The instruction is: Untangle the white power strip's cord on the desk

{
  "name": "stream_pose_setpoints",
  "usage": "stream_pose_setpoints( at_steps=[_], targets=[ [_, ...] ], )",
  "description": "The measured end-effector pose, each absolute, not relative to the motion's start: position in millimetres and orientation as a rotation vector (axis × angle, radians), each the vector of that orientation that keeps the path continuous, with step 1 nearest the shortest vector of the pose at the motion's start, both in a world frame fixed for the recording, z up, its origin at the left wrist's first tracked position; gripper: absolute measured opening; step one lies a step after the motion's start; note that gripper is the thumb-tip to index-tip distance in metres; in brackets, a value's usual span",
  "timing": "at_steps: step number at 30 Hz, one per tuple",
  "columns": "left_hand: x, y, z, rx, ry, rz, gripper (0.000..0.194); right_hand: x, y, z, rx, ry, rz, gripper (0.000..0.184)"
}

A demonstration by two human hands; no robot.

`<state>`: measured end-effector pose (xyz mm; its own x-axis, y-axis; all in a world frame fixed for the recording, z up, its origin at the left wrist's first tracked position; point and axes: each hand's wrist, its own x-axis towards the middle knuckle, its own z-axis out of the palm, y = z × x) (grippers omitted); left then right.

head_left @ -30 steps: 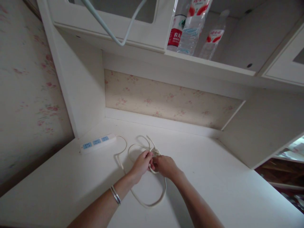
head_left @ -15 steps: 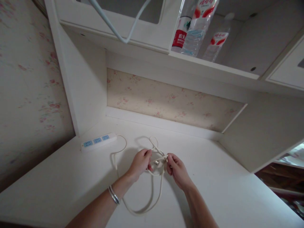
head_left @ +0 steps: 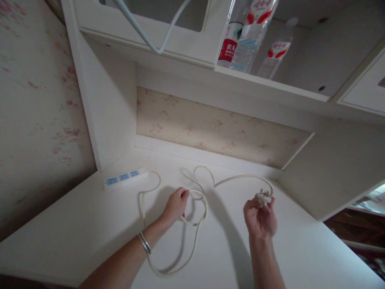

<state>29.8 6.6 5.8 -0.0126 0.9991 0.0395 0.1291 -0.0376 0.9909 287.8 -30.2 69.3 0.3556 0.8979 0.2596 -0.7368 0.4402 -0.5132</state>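
Observation:
Pinched in my left hand (head_left: 177, 204) is a looped part of the white power cord (head_left: 205, 208), above the middle of the desk. My right hand (head_left: 261, 216), farther right, is closed around the cord's plug (head_left: 263, 197), whose metal prongs point up and away. From the plug the cord arcs back leftward to the loops by my left hand, and a larger loop hangs down toward the front. The cord's other end runs to a white power strip (head_left: 124, 179) with blue socket faces, lying at the desk's left rear.
The white desk (head_left: 120, 233) is backed by a low ledge and floral wallpaper (head_left: 210, 124). An overhead cabinet (head_left: 180, 52) holds several plastic bottles (head_left: 246, 40) on its open shelf. A pale blue bent bar (head_left: 159, 50) hangs in front of it at upper left.
My right hand has moved right, away from my left, and now holds the plug up with its length of cord drawn out. My left hand has stayed nearly in place on the loop.

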Motion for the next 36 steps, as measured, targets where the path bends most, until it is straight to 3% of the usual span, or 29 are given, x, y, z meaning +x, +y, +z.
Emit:
stream_pose_setpoints(
  at_steps=[13,23,36],
  targets=[
    [24.4,5.9,29.3,1.021,0.820,1.395,0.035,331.1,-2.2,63.0,-0.756,-0.755,1.012,0.022],
    [22.2,6.7,29.2,0.957,0.767,1.333,0.032,318.2,12.4,11.4,-1.133,-0.793,0.947,0.034],
    [19.9,4.5,34.8,0.943,0.722,1.316,0.031,329.0,20.4,-7.7,-1.616,-0.926,0.744,0.042]
  ],
)
